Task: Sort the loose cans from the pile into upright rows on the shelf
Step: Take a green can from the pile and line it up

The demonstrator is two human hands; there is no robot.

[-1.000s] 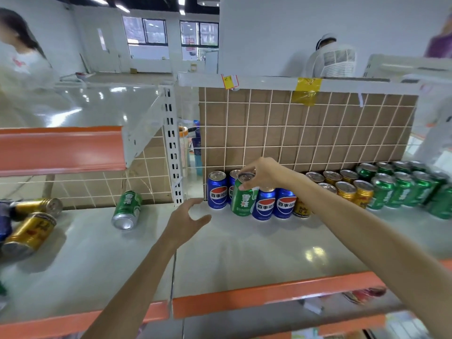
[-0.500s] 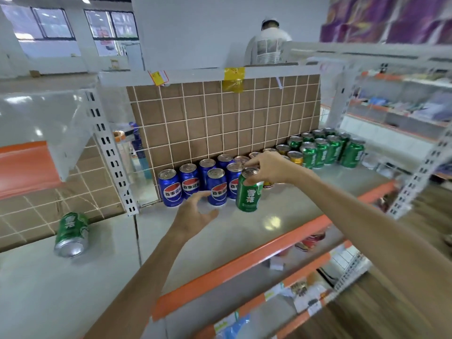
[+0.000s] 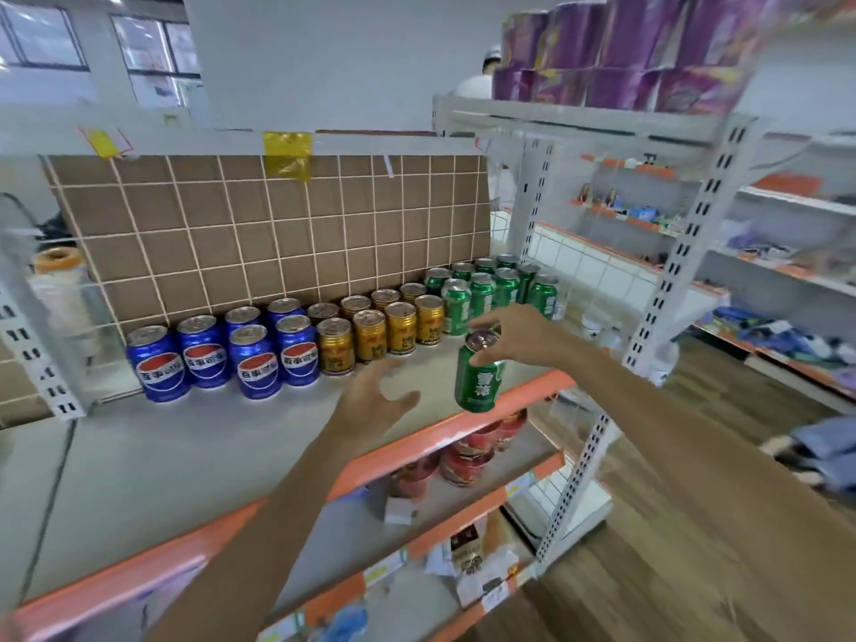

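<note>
Your right hand (image 3: pixel 514 338) gripped a green can (image 3: pixel 477 373) by its rim from above, holding it upright in the air over the shelf's (image 3: pixel 194 456) orange front edge; its fingertips hid part of the lid. Your left hand (image 3: pixel 370 400) hung empty, fingers spread, over the smooth grey board. Glossy blue cans (image 3: pixel 250 359), gold cans (image 3: pixel 370 333) and green cans (image 3: pixel 486 289) stood in rows against the brown grid backing (image 3: pixel 278 224). The far shelves were blurred.
</note>
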